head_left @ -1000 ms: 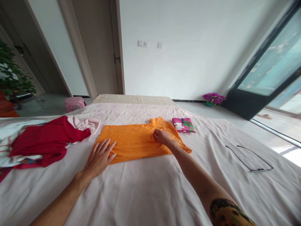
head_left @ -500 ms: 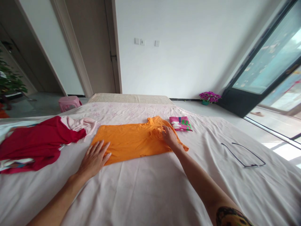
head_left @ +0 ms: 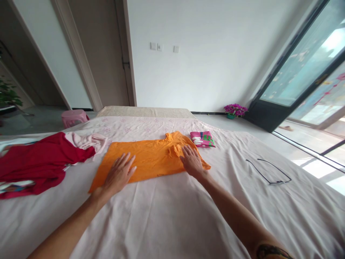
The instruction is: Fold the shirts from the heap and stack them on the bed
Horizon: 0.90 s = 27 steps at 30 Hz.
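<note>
An orange T-shirt [head_left: 151,156], folded lengthwise, lies flat on the pale pink bed sheet [head_left: 172,216] in the middle of the view. My left hand [head_left: 118,174] rests flat on its left part, fingers spread. My right hand [head_left: 192,160] lies flat on its right end near the collar and sleeve, fingers stretched out. Neither hand grips the cloth.
A red garment [head_left: 40,160] and a pale pink one [head_left: 86,140] lie heaped at the left. A small folded pink cloth [head_left: 202,139] sits just beyond the shirt. A black wire hanger [head_left: 269,172] lies at the right. A pink stool [head_left: 74,117] and potted flowers [head_left: 233,109] stand on the floor.
My right hand slid from the shirt's collar area to its right end and flattened out. My left hand moved further onto the shirt. The view drifted to the right.
</note>
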### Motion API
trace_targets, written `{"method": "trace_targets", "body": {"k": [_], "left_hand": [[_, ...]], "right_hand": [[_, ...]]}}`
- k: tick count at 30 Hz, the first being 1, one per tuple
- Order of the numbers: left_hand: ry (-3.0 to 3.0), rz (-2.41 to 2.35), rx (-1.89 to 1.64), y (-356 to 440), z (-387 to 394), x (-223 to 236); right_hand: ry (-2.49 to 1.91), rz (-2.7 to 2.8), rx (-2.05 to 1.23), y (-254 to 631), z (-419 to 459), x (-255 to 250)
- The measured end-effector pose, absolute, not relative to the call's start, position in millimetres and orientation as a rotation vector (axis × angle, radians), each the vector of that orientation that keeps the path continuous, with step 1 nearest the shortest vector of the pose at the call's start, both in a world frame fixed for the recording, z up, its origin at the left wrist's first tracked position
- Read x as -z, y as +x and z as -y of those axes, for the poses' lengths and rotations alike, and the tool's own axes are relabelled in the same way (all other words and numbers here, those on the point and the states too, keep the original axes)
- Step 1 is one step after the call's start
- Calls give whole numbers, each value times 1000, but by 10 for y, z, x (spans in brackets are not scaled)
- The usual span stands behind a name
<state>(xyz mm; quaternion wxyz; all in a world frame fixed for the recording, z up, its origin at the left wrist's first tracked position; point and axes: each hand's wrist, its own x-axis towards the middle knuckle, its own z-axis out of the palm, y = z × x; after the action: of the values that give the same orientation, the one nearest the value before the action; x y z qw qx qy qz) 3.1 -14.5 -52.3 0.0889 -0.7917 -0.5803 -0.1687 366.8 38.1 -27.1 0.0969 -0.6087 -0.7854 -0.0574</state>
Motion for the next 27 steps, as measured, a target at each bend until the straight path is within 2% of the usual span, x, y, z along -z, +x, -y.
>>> {"method": "trace_targets", "body": {"k": [4, 8, 13, 19, 27], "left_hand": [[-2679, 1356, 488, 496, 35, 497], [-2730, 1333, 374, 542, 2, 618], [-2638, 1530, 297, 10, 2, 740], [-2235, 1980, 175, -698, 47, 837], [-2078, 2166, 173, -854, 19, 932]], "right_hand": [[-1558, 2509, 33, 3216, -188, 352], [-1671, 2493, -25, 3296, -219, 473], [-1860, 2417, 64, 3879, -293, 494], [-2070, 2304, 60, 4302, -261, 548], [-2072, 2241, 73, 4307, -255, 599]]}}
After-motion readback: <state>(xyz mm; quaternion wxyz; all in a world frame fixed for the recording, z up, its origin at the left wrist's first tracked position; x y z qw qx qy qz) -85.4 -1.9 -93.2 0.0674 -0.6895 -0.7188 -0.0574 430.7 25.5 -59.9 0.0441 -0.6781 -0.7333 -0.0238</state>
